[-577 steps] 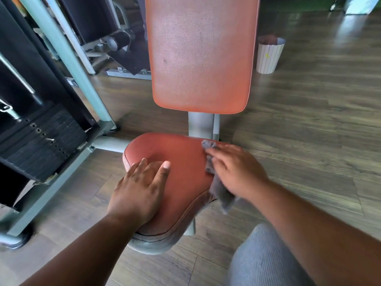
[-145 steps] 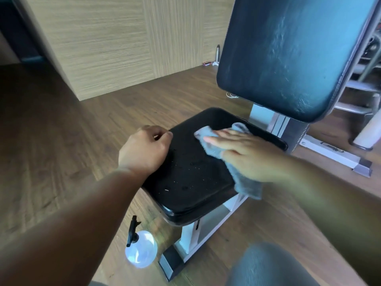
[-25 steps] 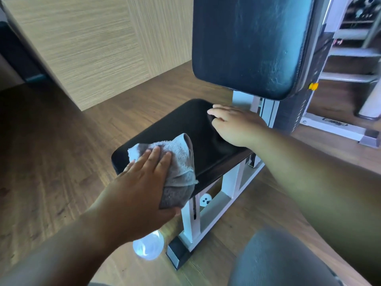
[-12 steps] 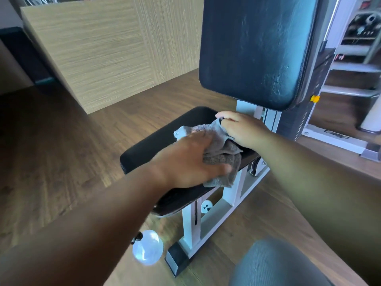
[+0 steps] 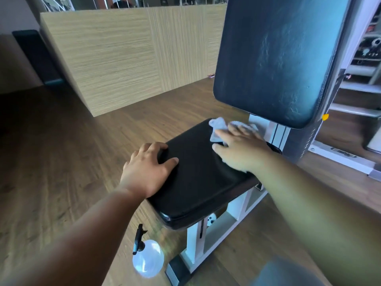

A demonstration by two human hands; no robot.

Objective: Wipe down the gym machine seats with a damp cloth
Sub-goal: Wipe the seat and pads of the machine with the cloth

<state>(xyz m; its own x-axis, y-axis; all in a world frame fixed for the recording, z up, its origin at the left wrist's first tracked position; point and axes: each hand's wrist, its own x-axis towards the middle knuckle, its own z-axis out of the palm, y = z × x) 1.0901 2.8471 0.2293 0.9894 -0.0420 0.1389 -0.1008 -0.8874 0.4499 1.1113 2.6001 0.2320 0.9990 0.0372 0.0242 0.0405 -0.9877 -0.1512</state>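
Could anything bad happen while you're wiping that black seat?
Maybe two things. The spray bottle stands on the floor right by the seat's frame, so a foot could knock it over. And the right hand pushes the cloth at the back edge of the seat, just under the backrest, so the cloth might slip off behind. The left hand rests flat on the seat's near side, which should steady things.

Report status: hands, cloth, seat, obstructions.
Right hand flat on grey cloth, pressing it at black seat rear. Left hand open, bracing seat's left edge. Spray bottle on floor; nothing obstructing.
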